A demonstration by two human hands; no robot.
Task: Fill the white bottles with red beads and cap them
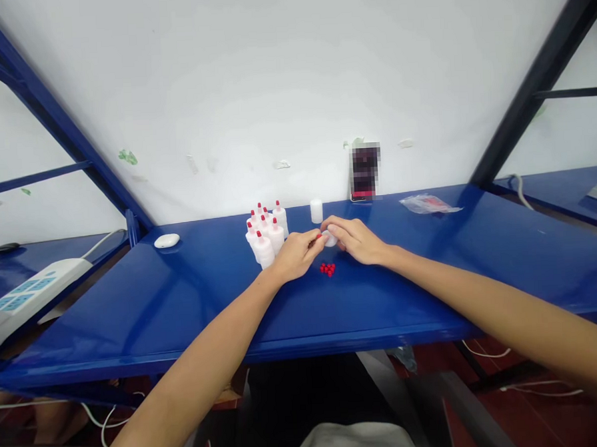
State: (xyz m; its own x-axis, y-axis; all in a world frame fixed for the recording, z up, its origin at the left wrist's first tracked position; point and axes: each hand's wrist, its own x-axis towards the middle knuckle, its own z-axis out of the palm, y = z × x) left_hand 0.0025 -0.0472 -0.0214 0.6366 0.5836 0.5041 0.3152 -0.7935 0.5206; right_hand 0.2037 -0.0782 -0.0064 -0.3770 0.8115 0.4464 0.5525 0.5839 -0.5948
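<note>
My right hand is closed around a small white plastic bottle, mostly covered by its fingers and apparently tipped sideways. Between the thumb and fingertips of my left hand is a small red cap, right up against the bottle's left end. Just below both hands, a little cluster of loose red caps lies on the blue table. Several white bottles with red-tipped nozzles stand grouped to the left of my left hand. A plain white bottle without a red tip stands upright behind the hands.
A phone, partly pixelated, leans against the wall at the back. To its right lies a clear plastic bag with something red in it. A white oval case rests at the left, and a power strip lies beyond the table's left side.
</note>
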